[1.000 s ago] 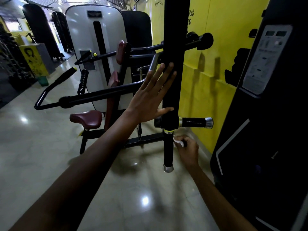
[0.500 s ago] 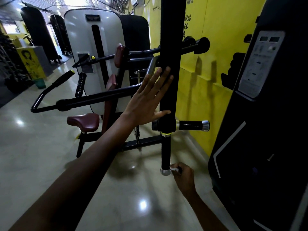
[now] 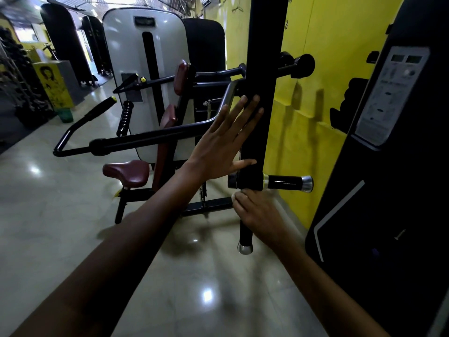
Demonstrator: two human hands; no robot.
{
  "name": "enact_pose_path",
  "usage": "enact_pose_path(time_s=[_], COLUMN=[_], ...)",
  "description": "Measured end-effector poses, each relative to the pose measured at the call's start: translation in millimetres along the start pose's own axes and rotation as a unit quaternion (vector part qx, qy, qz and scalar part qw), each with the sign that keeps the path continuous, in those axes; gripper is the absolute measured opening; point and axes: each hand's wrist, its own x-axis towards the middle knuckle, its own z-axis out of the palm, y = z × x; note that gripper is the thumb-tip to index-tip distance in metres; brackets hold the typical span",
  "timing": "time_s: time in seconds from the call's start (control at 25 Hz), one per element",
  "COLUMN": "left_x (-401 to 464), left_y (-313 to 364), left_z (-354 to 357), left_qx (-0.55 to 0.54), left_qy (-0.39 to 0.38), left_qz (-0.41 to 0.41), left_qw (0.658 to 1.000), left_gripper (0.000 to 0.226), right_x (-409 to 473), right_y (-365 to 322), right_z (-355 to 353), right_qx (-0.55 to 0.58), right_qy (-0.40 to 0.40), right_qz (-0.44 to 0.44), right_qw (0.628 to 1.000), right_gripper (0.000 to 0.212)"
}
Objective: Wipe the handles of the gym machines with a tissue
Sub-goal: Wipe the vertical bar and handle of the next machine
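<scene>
1. Head view: your left hand is flat against the black upright bar, fingers straight and a bit spread, thumb sticking out along the bar just above the joint.
2. Your right hand is curled round the top of the vertical handle, right under that joint. A tiny bit of white tissue peeks out at your fingertips, pressed to the handle; the rest is hidden under your fingers.
3. The vertical handle hangs down from the joint and ends in a silver cap, bare below your hand.
4. The side handle pokes out to the right from the same joint, black grip with a silver end, and nothing is touching it.
5. Around you: a tall black machine panel with an instruction sticker crowds the right side, and the yellow wall sits close behind the handles.
6. Behind your left arm is a white-shrouded machine with a maroon seat and long black lever arms, on a shiny tiled floor.
</scene>
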Motion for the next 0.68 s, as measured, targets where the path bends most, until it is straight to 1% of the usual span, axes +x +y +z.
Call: enact_pose_path(time_s=[0.04,0.12,0.24,0.36,0.44,0.52,0.68], left_x=[-0.2,-0.3,2.2,3.5,3.4,3.3,3.3], left_y=[-0.4,-1.4,-0.4,2.1,1.1,0.5,1.4], left_z=[0.1,0.7,0.2,1.8,2.3,1.8,1.7], left_qx=[0.001,0.009,0.011,0.014,0.012,0.008,0.007], left_qy=[-0.001,0.000,-0.003,-0.002,-0.002,-0.003,-0.007], left_qz=[0.001,0.004,0.006,0.006,0.006,0.006,0.004], left_qw=[1.000,1.000,1.000,1.000,1.000,1.000,1.000], left_gripper=[0.095,0.095,0.096,0.096,0.096,0.096,0.095], right_x=[-3.0,-11.2,-19.8,-27.7,-34.8,-42.7,-60.1], right_y=[0.9,-1.1,-10.3,-26.0,-37.4,-50.8,-72.1], right_z=[5.3,13.6,19.0,20.7,24.1,24.5,26.0], right_qx=[-0.015,-0.003,0.018,0.029,0.038,0.024,-0.004], right_qy=[-0.025,-0.061,-0.114,-0.174,-0.178,-0.189,-0.253], right_qz=[-0.017,-0.024,-0.022,-0.005,-0.013,-0.027,-0.052], right_qw=[0.999,0.998,0.993,0.984,0.983,0.981,0.966], right_gripper=[0.021,0.021,0.020,0.026,0.023,0.020,0.027])
